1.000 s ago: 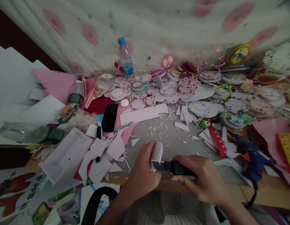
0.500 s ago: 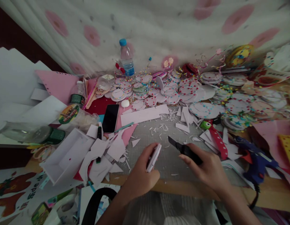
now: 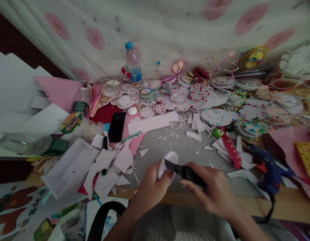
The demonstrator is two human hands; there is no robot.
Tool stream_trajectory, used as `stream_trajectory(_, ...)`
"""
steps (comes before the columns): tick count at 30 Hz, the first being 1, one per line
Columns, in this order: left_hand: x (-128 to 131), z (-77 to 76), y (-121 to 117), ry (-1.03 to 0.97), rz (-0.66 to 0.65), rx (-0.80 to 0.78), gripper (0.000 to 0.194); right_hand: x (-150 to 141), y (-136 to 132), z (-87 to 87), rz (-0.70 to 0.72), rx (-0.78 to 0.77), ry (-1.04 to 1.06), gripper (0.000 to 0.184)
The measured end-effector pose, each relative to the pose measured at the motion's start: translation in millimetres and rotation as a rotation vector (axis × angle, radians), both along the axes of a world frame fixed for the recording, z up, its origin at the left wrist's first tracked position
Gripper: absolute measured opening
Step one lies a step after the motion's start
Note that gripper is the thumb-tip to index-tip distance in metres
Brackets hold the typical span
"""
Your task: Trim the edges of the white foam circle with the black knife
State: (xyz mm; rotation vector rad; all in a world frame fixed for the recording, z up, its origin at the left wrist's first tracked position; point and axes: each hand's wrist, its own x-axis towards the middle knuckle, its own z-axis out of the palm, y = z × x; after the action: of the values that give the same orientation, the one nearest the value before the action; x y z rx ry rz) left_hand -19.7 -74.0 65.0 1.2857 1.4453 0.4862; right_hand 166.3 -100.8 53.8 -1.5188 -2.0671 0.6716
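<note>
My left hand (image 3: 153, 184) is closed around a small white disc (image 3: 170, 158), its pale face tilted up toward me above the grey cutting mat (image 3: 185, 187). In my right hand (image 3: 207, 187) is a black utility knife (image 3: 187, 174), gripped by the handle. Its dark blade lies over the face of the disc; I cannot tell whether it touches. My fingers hide the lower edge of the disc. White paper slivers (image 3: 170, 137) are scattered on the mat just beyond both hands.
Behind stand heaps of decorated white discs (image 3: 180, 95) and a water bottle (image 3: 133, 63). Left lie a black phone (image 3: 117, 127), a white open box (image 3: 69, 167) and paper scraps (image 3: 123, 160). A blue glue gun (image 3: 270, 167) with its cord lies right, near a red dotted ribbon (image 3: 231, 150).
The disc has turned from edge-on to show its broad face. My right hand has moved left, bringing the knife blade from apart to over the disc.
</note>
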Motion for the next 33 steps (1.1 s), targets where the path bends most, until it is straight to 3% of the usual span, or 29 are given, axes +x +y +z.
stream_trajectory(3,1.3,-6.3,-1.4,0.02,-0.007,0.133,0.013,-6.5,0.2,5.5,0.058,0.025,-0.034,0.03)
stream_trajectory(6,1.8,-6.7,-1.9,-0.017,-0.006,0.187,0.019,-8.5,0.5,5.3,0.071,0.043,-0.086,0.03)
stream_trajectory(27,0.8,-0.2,-1.3,0.084,-0.053,0.165,0.016,-2.9,2.2,-5.0,0.009,0.04,-0.181,0.031)
stream_trajectory(33,-3.9,6.0,-1.0,-0.012,-0.168,0.17,0.024,16.9,10.9,-23.4,-0.323,0.061,-0.259,0.049)
